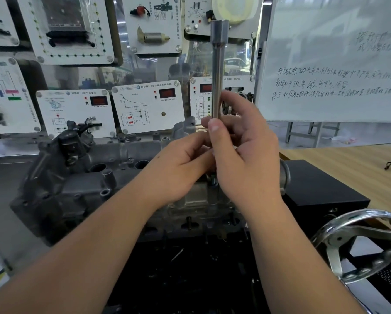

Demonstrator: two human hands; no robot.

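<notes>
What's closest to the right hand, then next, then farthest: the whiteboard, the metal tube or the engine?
1. Metal tube: gripped upright in the right hand itself.
2. Engine cylinder head: just below the hand.
3. Whiteboard: far back on the right, beyond the wooden table.

I see open room over the table [339, 159] on my right; the engine [76, 184] blocks under the tube [218, 71], the handwheel [366, 243] crowds lower right, panels [144, 107] wall the back.
</notes>
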